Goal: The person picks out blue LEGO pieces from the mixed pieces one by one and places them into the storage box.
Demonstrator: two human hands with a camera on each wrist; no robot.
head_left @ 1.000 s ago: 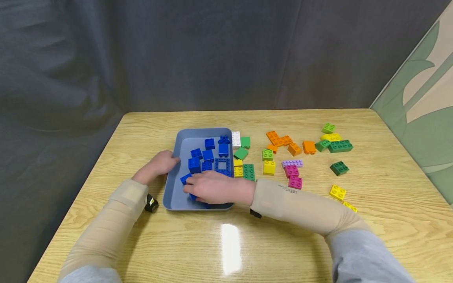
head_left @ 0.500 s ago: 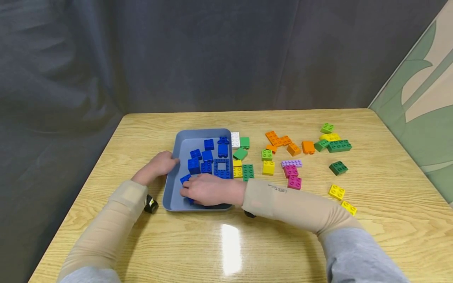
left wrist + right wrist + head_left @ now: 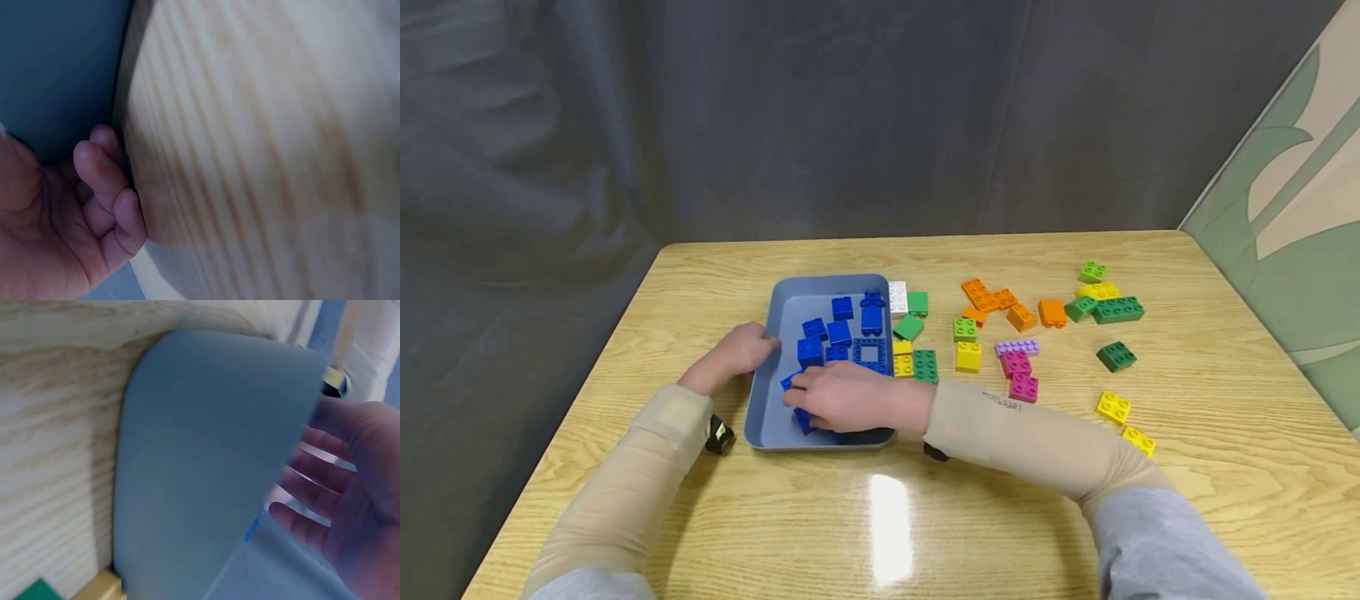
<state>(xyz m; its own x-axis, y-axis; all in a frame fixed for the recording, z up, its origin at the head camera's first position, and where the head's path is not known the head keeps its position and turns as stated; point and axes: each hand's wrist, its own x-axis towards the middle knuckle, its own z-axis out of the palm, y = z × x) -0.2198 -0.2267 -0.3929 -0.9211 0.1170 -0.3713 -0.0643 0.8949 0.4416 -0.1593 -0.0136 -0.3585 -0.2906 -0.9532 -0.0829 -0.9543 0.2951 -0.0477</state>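
A grey-blue tray (image 3: 762, 427) lies on the wooden table with several blue toy building bricks (image 3: 838, 333) in it. My left hand (image 3: 741, 348) holds the tray's left side, thumb at the rim. In the left wrist view its bent fingers (image 3: 100, 169) lie against the tray's outer wall. My right hand (image 3: 850, 397) reaches over the right rim into the tray, low among the bricks at the near end. Its fingers are loosely bent, with a blue brick (image 3: 802, 421) right by the fingertips. In the right wrist view the tray wall (image 3: 206, 444) partly hides them.
Close along the tray's right side lie white (image 3: 898, 298), green (image 3: 926, 365) and yellow bricks (image 3: 902, 365). Farther right are scattered orange (image 3: 1052, 313), magenta (image 3: 1024, 387), purple (image 3: 1017, 347) and more green and yellow bricks. A dark curtain (image 3: 850, 117) hangs behind the table.
My right hand went slightly left and then back right inside the tray. The blue brick at its fingertips now shows more. My left hand stays at the tray's left side.
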